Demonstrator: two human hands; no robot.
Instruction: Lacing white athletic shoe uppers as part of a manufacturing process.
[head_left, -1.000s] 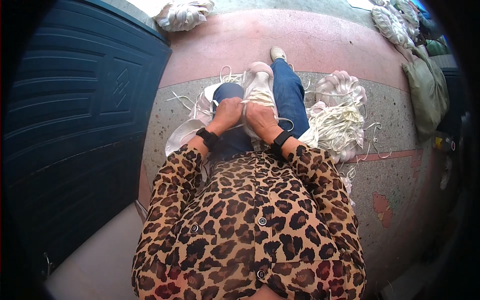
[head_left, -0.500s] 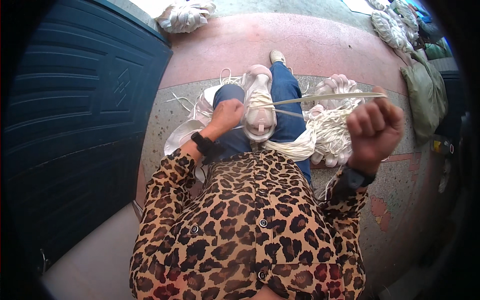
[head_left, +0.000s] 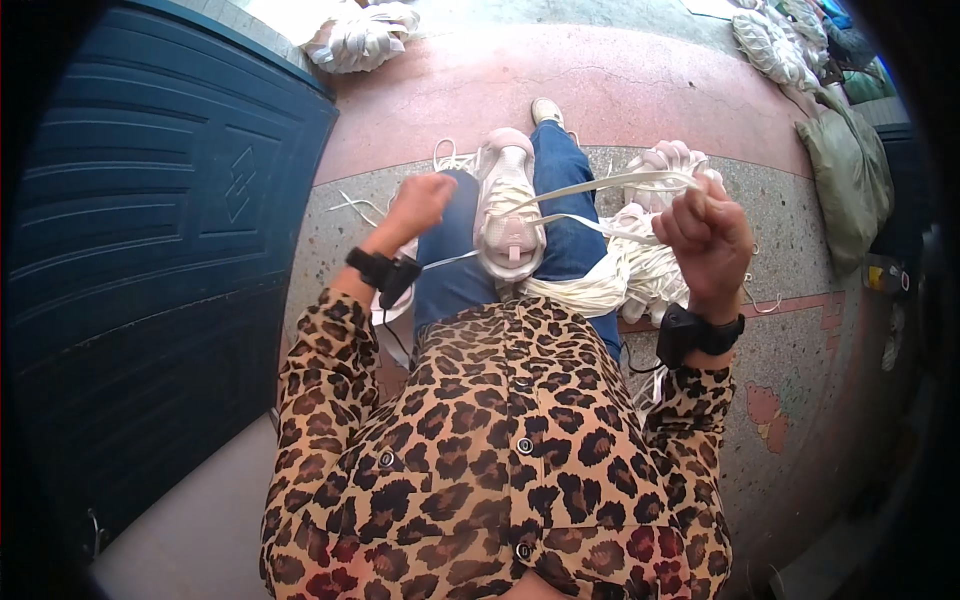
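A pale pink and white sneaker (head_left: 509,215) rests on my lap between my thighs, its toe pointing away from me. White laces zigzag across its front. One long flat shoelace (head_left: 590,187) stretches from the shoe to my right hand (head_left: 706,225), which is closed on it; a second strand sags just below. My left hand (head_left: 422,205) is a closed fist left of the shoe, above my left thigh. What it holds, if anything, is hidden. Another white strand runs from the shoe's left side toward the left wrist.
A heap of loose white laces (head_left: 600,285) lies across my right thigh. Behind it sit more pink-white shoe pieces (head_left: 672,165). A dark blue door (head_left: 170,200) stands at left. White bundles (head_left: 362,38) lie at the far left and far right, near a grey-green sack (head_left: 845,185).
My left hand has moved away from the shoe, up and to the left. My right hand has come inward, and the lace it holds now hangs slacker.
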